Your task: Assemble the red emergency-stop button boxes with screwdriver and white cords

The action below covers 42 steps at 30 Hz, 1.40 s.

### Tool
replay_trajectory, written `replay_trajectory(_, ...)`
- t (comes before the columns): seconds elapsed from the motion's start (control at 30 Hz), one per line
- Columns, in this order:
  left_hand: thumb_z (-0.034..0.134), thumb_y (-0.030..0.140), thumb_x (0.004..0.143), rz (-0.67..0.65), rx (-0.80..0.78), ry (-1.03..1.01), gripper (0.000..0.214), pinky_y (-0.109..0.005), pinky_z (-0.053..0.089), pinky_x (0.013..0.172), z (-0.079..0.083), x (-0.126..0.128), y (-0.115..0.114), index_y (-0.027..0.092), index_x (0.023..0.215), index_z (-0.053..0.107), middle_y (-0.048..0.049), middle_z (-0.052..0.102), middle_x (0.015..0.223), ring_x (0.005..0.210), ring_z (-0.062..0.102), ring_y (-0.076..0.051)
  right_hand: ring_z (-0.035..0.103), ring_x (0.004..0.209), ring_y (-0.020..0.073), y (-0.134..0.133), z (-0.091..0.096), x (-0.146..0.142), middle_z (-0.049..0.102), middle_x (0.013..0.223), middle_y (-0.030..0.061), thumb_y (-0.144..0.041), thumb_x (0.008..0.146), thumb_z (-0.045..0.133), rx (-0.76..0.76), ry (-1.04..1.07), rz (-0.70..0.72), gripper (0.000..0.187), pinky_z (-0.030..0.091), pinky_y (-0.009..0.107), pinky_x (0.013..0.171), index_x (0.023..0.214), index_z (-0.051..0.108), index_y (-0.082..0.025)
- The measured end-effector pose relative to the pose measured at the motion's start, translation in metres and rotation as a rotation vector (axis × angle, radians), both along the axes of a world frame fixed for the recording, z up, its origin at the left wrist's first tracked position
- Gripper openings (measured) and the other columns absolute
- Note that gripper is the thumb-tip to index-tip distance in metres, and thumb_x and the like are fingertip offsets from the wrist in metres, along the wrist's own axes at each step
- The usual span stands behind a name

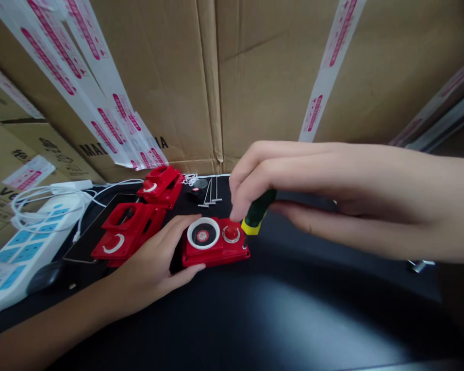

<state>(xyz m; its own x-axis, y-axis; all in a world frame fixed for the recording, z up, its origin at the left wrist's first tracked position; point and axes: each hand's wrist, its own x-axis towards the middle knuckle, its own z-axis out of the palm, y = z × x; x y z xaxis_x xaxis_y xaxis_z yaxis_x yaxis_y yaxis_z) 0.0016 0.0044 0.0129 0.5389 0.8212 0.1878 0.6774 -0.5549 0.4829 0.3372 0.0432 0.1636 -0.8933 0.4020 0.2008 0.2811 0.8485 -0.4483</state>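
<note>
In the head view, my left hand (150, 260) is closed around the left end of a small red box-shaped device (215, 251), which lies flat on the black tabletop. Its top carries a white ring (191, 226) around a black disc with a red-and-white emblem, and beside that a round red knob (231, 233). Between the thumb and fingers of my right hand (294, 180) is a screwdriver (254, 216) with a dark green and yellow handle. It leans over the device's right end, its tip by a screw at the corner. The fingers partly hide the handle.
More red housings (127, 226) rest at the left, some on a black tray (88, 245). Behind the device lie several T-shaped metal pins (210, 198) and a white chain (190, 179). A white power strip (34, 232) with cables stands far left; a cardboard box (255, 77) walls the back.
</note>
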Motion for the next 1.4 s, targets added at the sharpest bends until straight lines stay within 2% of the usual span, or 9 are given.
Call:
replay_trajectory(0.13, 0.072, 0.042, 0.108, -0.008, 0.001, 0.002, 0.067, -0.057, 0.057, 0.123, 0.001, 0.001, 0.0, 0.034, 0.165, 0.037, -0.0119, 0.061, 0.161, 0.146, 0.065, -0.037, 0.071, 0.107, 0.0195, -0.004, -0.003, -0.008, 0.077, 0.13, 0.0032, -0.035, 0.11, 0.065, 0.013, 0.03, -0.072, 0.024, 0.057, 0.028, 0.085, 0.131, 0.072, -0.026)
replay_trajectory(0.23, 0.071, 0.042, 0.109, -0.008, 0.009, 0.006, 0.066, -0.057, 0.058, 0.123, 0.001, 0.001, 0.0, 0.035, 0.164, 0.037, -0.011, 0.06, 0.162, 0.147, 0.065, -0.037, 0.069, 0.085, 0.0211, -0.005, -0.009, -0.019, 0.076, 0.105, 0.0044, -0.057, 0.111, 0.061, 0.187, 0.014, -0.232, 0.037, 0.05, 0.031, 0.07, 0.121, 0.073, -0.023)
replay_trajectory(0.4, 0.07, 0.041, 0.11, 0.001, -0.021, 0.013, 0.066, -0.055, 0.055, 0.125, 0.001, 0.001, -0.001, 0.036, 0.165, 0.035, -0.0107, 0.058, 0.162, 0.148, 0.064, -0.035, 0.057, 0.061, 0.0215, 0.001, -0.018, -0.024, 0.051, 0.061, -0.0014, -0.064, 0.106, 0.062, 0.456, -0.034, -0.533, 0.044, 0.036, 0.032, 0.064, 0.109, 0.074, -0.022)
replay_trajectory(0.6, 0.07, 0.045, 0.109, 0.014, -0.035, 0.007, 0.069, -0.058, 0.055, 0.124, -0.003, 0.0, -0.003, 0.035, 0.166, 0.032, -0.0124, 0.056, 0.163, 0.148, 0.064, -0.037, 0.063, 0.076, 0.018, 0.005, -0.013, -0.012, 0.076, 0.097, 0.0018, -0.052, 0.106, 0.068, 0.234, 0.035, -0.278, 0.036, 0.042, 0.032, 0.067, 0.127, 0.07, -0.023)
replay_trajectory(0.73, 0.065, 0.044, 0.112, 0.015, -0.035, 0.025, 0.065, -0.055, 0.054, 0.126, -0.004, 0.0, -0.001, 0.034, 0.167, 0.03, -0.0122, 0.056, 0.165, 0.15, 0.062, -0.036, 0.065, 0.085, 0.016, 0.0, -0.006, -0.01, 0.077, 0.115, 0.0018, -0.036, 0.104, 0.07, 0.103, 0.058, -0.151, 0.03, 0.049, 0.03, 0.069, 0.13, 0.071, -0.022)
replay_trajectory(0.87, 0.065, 0.045, 0.112, 0.016, -0.022, 0.016, 0.064, -0.055, 0.055, 0.126, -0.004, 0.0, -0.002, 0.033, 0.165, 0.032, -0.0111, 0.057, 0.164, 0.149, 0.064, -0.035, 0.062, 0.08, 0.0141, -0.006, -0.005, -0.014, 0.074, 0.106, -0.0005, -0.02, 0.1, 0.063, 0.103, 0.013, -0.148, 0.027, 0.046, 0.028, 0.065, 0.125, 0.072, -0.021)
replay_trajectory(0.93, 0.065, 0.045, 0.112, 0.019, -0.015, 0.021, 0.064, -0.056, 0.056, 0.124, -0.004, 0.0, -0.002, 0.034, 0.165, 0.033, -0.0109, 0.059, 0.163, 0.147, 0.065, -0.035, 0.06, 0.076, 0.0155, -0.006, -0.006, -0.018, 0.072, 0.098, 0.001, -0.03, 0.105, 0.061, 0.17, 0.006, -0.16, 0.017, 0.043, 0.03, 0.063, 0.113, 0.072, -0.02)
replay_trajectory(1.13, 0.066, 0.048, 0.111, 0.025, -0.028, 0.016, 0.065, -0.057, 0.057, 0.124, -0.004, 0.0, -0.002, 0.036, 0.165, 0.033, -0.0096, 0.059, 0.163, 0.147, 0.066, -0.035, 0.036, 0.051, 0.0149, -0.003, -0.01, -0.024, 0.052, 0.062, -0.0021, -0.054, 0.109, 0.058, 0.518, -0.12, -0.454, 0.036, 0.022, 0.033, 0.056, 0.098, 0.069, -0.022)
replay_trajectory(1.4, 0.067, 0.047, 0.11, 0.031, -0.019, 0.001, 0.065, -0.056, 0.056, 0.125, -0.004, 0.0, -0.003, 0.033, 0.165, 0.035, -0.0114, 0.059, 0.163, 0.147, 0.065, -0.036, 0.063, 0.085, 0.0184, -0.01, -0.004, -0.012, 0.073, 0.108, 0.0014, -0.022, 0.093, 0.063, 0.215, -0.008, -0.203, 0.027, 0.046, 0.032, 0.071, 0.119, 0.07, -0.023)
